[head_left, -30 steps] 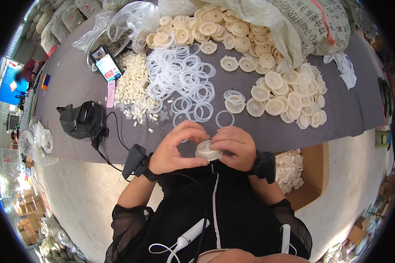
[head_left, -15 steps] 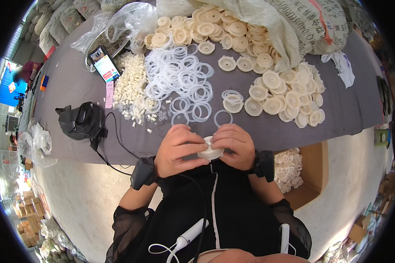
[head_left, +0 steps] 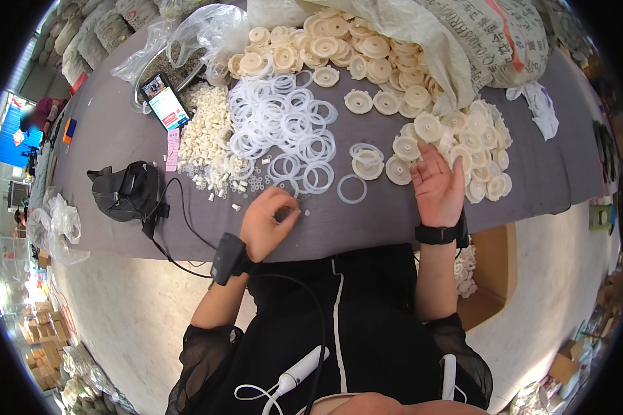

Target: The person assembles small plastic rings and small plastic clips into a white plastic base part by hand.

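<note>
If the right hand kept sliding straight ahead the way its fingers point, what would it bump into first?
The right hand points up the table, fingertips already at the edge of the heap of cream plastic discs. Going straight on, it would most likely meet those discs first, though how high the hand sits above them is unclear.

sheer black sleeves, black wrist bands

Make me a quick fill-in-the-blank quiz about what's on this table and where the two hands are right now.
1. The left hand rests with its fingers curled on the ____ tablecloth.
2. The right hand reaches into a pile of cream plastic ____.
3. The clear rings lie heaped between the small white pieces and the discs.
4. The smartphone has its screen ____.

Missing words: grey; discs; lit
</note>
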{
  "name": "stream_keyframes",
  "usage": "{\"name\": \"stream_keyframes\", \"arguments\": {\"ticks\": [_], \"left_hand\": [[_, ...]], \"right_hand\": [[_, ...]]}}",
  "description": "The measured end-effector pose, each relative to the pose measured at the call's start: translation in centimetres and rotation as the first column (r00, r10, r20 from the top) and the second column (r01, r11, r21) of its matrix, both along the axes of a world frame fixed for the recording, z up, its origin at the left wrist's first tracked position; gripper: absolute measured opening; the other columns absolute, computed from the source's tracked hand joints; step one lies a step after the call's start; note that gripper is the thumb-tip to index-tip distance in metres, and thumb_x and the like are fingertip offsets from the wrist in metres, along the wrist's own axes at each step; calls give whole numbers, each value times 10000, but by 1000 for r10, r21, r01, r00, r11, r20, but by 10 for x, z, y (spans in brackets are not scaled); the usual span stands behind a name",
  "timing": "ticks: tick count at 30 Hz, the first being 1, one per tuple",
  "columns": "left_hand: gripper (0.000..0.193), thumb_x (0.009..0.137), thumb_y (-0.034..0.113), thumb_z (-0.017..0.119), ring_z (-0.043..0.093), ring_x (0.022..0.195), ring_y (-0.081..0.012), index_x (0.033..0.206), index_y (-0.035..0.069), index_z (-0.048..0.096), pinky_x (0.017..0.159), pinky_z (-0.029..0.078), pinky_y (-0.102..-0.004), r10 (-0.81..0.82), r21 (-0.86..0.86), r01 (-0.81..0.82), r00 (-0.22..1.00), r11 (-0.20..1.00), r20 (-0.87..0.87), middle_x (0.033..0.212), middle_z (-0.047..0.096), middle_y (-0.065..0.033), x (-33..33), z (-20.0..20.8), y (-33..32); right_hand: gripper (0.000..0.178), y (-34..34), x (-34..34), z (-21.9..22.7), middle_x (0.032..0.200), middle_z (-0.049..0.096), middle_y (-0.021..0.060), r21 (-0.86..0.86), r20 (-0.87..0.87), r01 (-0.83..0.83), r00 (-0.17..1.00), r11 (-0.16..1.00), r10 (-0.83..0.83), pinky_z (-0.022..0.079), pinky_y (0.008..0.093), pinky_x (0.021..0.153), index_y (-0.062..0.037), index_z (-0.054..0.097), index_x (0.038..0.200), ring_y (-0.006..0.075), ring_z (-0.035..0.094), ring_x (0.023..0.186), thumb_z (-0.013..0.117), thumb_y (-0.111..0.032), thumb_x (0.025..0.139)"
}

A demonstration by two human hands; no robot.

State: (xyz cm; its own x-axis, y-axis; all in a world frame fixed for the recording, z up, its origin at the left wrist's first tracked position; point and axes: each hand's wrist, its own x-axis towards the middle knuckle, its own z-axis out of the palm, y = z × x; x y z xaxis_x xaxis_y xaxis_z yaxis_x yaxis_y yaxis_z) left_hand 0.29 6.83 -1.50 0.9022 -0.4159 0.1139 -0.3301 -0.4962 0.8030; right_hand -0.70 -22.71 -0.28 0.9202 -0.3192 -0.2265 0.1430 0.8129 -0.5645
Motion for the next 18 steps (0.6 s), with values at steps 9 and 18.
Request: {"name": "stream_keyframes", "arguments": {"ticks": [9, 18], "left_hand": [[213, 705, 72, 649, 524, 753, -275, 914, 58, 609, 659, 424, -378, -78, 250, 17, 969, 968, 233, 794, 506, -86, -2, -11, -14], [125, 699, 59, 641, 524, 728, -256, 816, 67, 599, 640, 414, -359, -76, 263, -2, 955, 965, 285, 764, 495, -71, -4, -21, -14]], "right_hand": [[312, 43, -10, -31, 979, 643, 143, -492, -100, -318, 945, 810, 311, 499, 293, 678, 10, 560, 1131, 190, 619, 697, 523, -199, 903], [191, 97, -8, -39, 756, 604, 84, -998, -50, -64, 919, 23, 392, 456, 288, 593, -34, 636, 961, 190, 580, 654, 633, -65, 772]]}}
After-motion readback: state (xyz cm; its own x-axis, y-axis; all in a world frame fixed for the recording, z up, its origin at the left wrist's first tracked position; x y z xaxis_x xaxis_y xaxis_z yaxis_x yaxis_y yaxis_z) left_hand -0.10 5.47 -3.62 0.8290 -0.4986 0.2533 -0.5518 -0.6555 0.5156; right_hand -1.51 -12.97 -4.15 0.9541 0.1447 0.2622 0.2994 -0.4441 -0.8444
